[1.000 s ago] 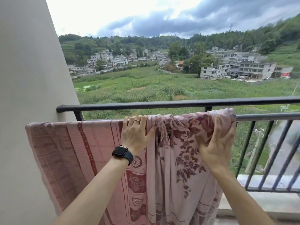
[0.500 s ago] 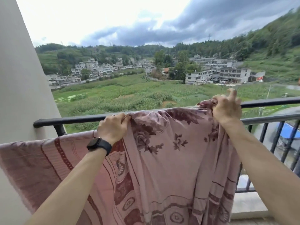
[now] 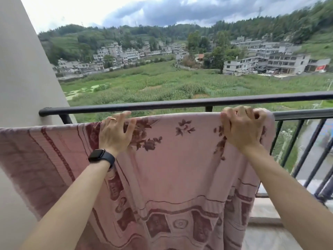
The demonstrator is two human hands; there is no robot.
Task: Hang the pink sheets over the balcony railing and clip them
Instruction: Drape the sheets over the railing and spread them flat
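Note:
A pink sheet (image 3: 180, 159) with dark red flowers and a patterned border hangs spread over the lower bar of the black balcony railing (image 3: 297, 115). My left hand (image 3: 115, 132), with a ring and a black watch on the wrist, lies flat on the sheet's top edge, fingers spread over the bar. My right hand (image 3: 241, 129) is curled on the sheet's top right corner at the bar. A second pink cloth with striped weave (image 3: 36, 150) hangs to the left, overlapped by the flowered sheet. No clips are visible.
The upper rail (image 3: 162, 104) runs across just behind the sheet and meets a beige wall (image 3: 23, 69) on the left. Vertical black bars (image 3: 292, 141) stand at the right over a concrete ledge (image 3: 263, 208). Fields and houses lie far below.
The bunched sheet was lifted up over the railing, pulled wider to the right and laid flat along the lower bar. My left hand went from gripping to lying flat.

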